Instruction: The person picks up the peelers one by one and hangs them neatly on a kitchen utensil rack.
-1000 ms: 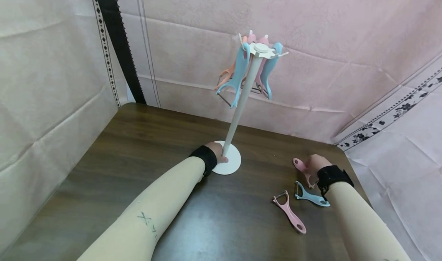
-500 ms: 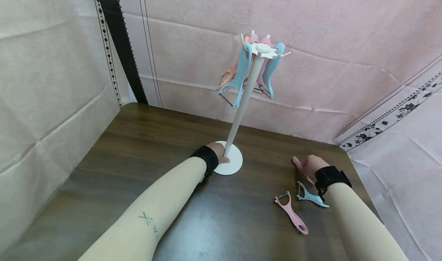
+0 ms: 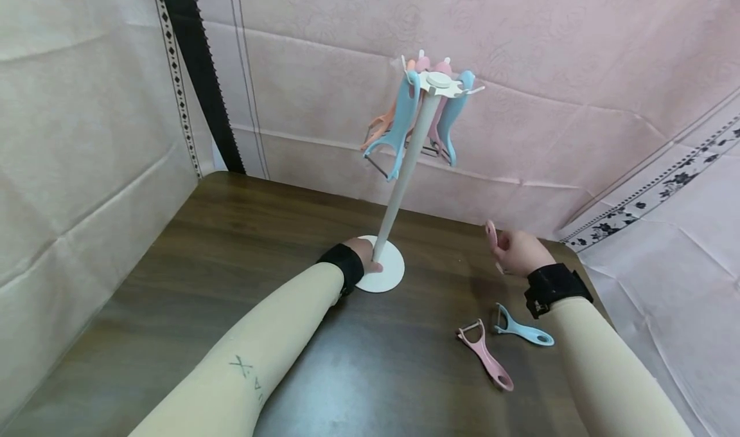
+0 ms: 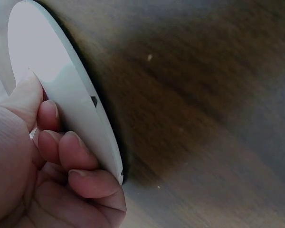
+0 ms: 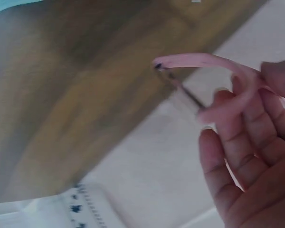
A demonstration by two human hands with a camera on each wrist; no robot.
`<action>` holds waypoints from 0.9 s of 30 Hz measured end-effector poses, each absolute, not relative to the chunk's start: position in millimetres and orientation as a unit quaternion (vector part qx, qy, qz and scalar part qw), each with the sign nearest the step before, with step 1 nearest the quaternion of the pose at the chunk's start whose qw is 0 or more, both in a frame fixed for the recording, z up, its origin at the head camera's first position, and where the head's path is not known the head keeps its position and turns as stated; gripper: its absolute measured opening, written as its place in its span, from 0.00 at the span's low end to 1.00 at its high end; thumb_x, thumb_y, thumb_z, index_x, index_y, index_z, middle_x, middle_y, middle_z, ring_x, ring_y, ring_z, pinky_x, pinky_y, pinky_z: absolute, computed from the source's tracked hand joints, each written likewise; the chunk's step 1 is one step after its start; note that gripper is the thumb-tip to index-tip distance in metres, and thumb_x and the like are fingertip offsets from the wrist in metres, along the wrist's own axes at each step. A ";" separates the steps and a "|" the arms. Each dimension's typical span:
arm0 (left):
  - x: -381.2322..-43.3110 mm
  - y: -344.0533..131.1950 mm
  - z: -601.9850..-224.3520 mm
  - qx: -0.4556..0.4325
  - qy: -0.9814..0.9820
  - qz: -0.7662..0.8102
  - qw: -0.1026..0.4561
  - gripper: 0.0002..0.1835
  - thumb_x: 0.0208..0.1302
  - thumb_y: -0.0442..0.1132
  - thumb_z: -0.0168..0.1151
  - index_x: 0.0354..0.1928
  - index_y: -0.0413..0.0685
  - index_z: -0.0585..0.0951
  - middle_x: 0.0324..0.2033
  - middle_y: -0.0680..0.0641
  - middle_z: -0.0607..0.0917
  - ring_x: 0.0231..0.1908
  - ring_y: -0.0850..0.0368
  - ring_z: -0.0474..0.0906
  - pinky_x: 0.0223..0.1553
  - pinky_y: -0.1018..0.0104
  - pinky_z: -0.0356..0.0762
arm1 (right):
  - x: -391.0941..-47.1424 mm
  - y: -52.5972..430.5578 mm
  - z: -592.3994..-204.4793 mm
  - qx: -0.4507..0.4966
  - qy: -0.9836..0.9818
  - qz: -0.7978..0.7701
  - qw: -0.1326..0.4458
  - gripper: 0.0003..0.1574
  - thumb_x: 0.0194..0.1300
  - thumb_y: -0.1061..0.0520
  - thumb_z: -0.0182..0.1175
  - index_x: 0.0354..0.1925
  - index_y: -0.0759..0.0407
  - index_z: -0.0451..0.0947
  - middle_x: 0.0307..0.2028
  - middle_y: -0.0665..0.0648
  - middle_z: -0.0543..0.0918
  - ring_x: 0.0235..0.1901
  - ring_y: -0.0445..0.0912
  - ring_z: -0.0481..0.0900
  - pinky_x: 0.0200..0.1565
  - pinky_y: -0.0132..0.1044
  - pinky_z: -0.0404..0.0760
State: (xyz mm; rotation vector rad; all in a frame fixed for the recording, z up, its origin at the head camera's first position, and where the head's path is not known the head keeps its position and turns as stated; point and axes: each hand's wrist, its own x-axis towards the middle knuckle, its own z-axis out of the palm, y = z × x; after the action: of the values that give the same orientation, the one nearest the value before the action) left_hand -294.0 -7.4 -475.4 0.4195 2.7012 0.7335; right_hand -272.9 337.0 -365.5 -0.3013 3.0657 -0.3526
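Note:
A white stand with a round base rises from the table. My left hand is at the foot of its pole; in the left wrist view, the thumb and curled fingers hold the base. My right hand pinches a pink peeler above the table; its forked head and blade face outward in the right wrist view. Nearest below that hand lie a blue peeler and another pink peeler.
From the stand's hooked top hang several peelers, including a blue one and an orange one. The brown table meets a pale cloth wall behind.
My right hand has lifted the pink peeler off the table, moving up and away from the two others lying there. The left hand has stayed at the stand's base.

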 end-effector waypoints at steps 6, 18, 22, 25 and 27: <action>-298.1 -6.3 -480.1 0.139 0.943 0.260 0.153 0.20 0.58 0.53 0.69 0.38 0.42 0.83 0.21 0.51 0.81 0.27 0.55 0.76 0.35 0.63 0.74 | -264.0 299.9 -328.3 -0.132 0.976 -0.145 -0.093 0.18 0.70 0.49 0.53 0.26 0.57 0.75 0.18 0.51 0.78 0.20 0.47 0.73 0.28 0.42 0.69; -294.7 -7.6 -474.6 0.136 0.946 0.253 0.152 0.21 0.58 0.54 0.69 0.38 0.41 0.83 0.22 0.51 0.81 0.27 0.54 0.76 0.36 0.62 0.74 | -247.1 250.0 -273.8 -0.180 0.937 -0.196 -0.227 0.15 0.69 0.47 0.56 0.34 0.57 0.76 0.24 0.54 0.77 0.25 0.46 0.71 0.28 0.37 0.67; -291.2 -7.0 -469.6 0.134 0.947 0.249 0.153 0.21 0.58 0.54 0.69 0.38 0.41 0.83 0.22 0.51 0.81 0.28 0.54 0.76 0.37 0.62 0.74 | -238.1 239.1 -258.3 -0.184 0.922 -0.208 -0.270 0.15 0.69 0.47 0.56 0.36 0.58 0.77 0.25 0.54 0.78 0.24 0.45 0.70 0.26 0.33 0.66; -290.4 -6.8 -468.3 0.137 0.947 0.248 0.154 0.21 0.58 0.54 0.69 0.38 0.41 0.83 0.22 0.51 0.81 0.28 0.54 0.76 0.38 0.62 0.74 | -233.0 230.7 -243.8 -0.197 0.903 -0.214 -0.316 0.14 0.68 0.50 0.58 0.36 0.61 0.78 0.26 0.55 0.80 0.24 0.42 0.71 0.26 0.30 0.65; -290.5 -7.0 -468.5 0.138 0.946 0.249 0.154 0.21 0.58 0.54 0.69 0.38 0.41 0.83 0.22 0.51 0.81 0.28 0.54 0.77 0.38 0.62 0.74 | -230.5 224.9 -233.6 -0.204 0.891 -0.214 -0.344 0.15 0.68 0.51 0.58 0.36 0.62 0.78 0.26 0.55 0.81 0.24 0.41 0.70 0.26 0.28 0.64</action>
State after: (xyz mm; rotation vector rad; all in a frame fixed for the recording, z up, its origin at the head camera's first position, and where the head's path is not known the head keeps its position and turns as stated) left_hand -290.5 -7.0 -468.5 0.3968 2.7114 0.7147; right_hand -230.5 224.9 -233.6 -0.8355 3.6491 -0.8743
